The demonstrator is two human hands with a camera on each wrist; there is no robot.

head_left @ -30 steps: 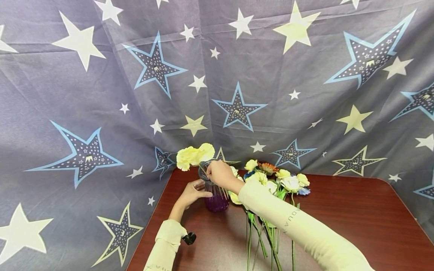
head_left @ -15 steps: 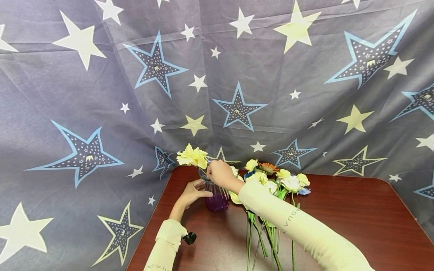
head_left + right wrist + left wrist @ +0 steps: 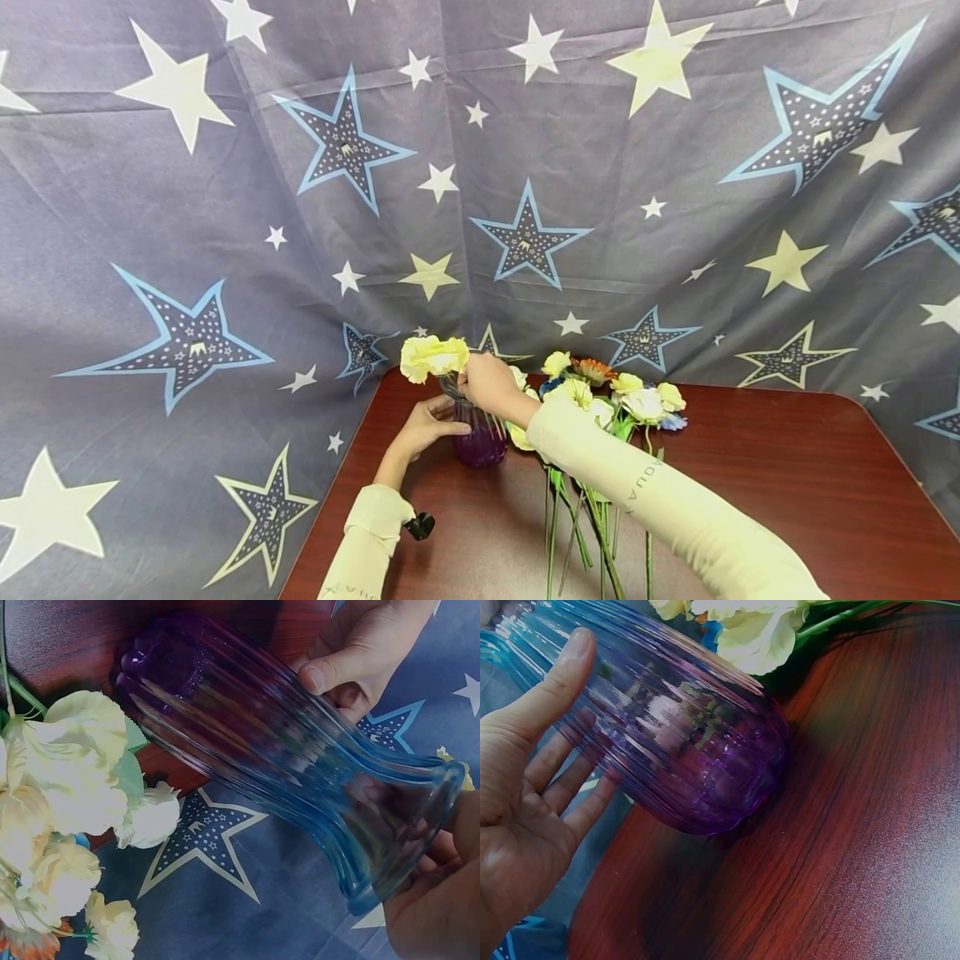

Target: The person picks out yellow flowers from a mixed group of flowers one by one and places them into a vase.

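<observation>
Vase (image 3: 480, 442): ribbed glass, flared at the mouth and lobed at the base, shading from clear blue to deep purple; it stood in the lower middle of the head frame, base on the surface (image 3: 787, 467).
Left hand (image 3: 429, 429): its grip held the vase at the side, thumb laid along the ribs and fingers behind, seen at the left of the left wrist frame.
Right hand (image 3: 491, 387): its grip was curled at the vase's mouth, pinching the yellow flower by the stem; the fingertips were hidden in the head frame.
Yellow flower (image 3: 433, 358): ruffled, thin-petalled, just left of the right hand and above the vase's rim.
Bunch (image 3: 643, 406): cream and yellow blooms with soft, folded petals, right of centre, an orange one (image 3: 592, 371) among them; long, thin green stems ran to the lower edge.
Sleeves (image 3: 615, 475): pale cloth, cuffed on the left arm.
Surface: glossy red-brown, with dark, streaky grain and a rounded corner at right.
Backdrop (image 3: 637, 167): creased grey fabric printed with pointed stars, filling the upper frame.
</observation>
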